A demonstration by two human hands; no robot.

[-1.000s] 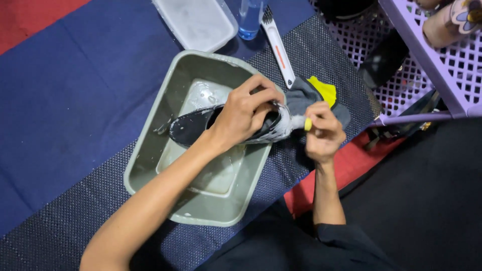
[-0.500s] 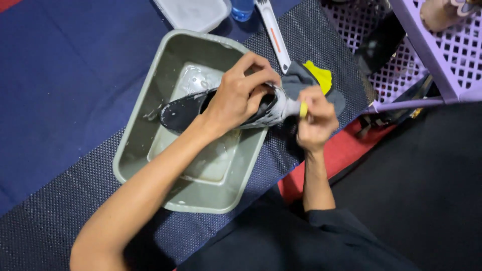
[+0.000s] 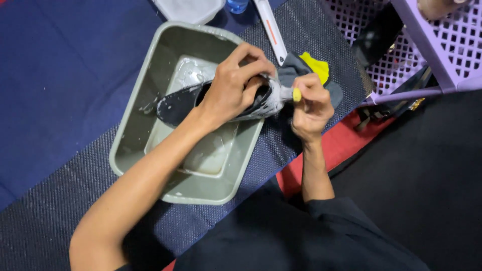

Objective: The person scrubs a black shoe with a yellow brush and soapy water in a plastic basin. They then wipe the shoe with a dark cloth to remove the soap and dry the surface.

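Dark shoe [image 3: 183, 103] — soapy, lying across the grey-green tub [image 3: 150, 95], heel over the tub's right rim. Left hand [image 3: 233, 83] clasps the shoe around its opening. Right hand [image 3: 311, 105] closed on a small yellow-tipped brush [image 3: 296, 94], apparently pressed to the heel — contact partly hidden. Grey-and-yellow cloth [image 3: 316, 68] just behind the right hand on the dark woven mat [image 3: 50, 211]. Purple lattice basket [image 3: 442, 45] at the mat's far right corner.

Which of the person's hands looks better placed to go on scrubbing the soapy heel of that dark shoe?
Probably the right hand: it holds the yellow-tipped brush at the heel. The left hand is busy gripping the dark shoe over the grey basin.
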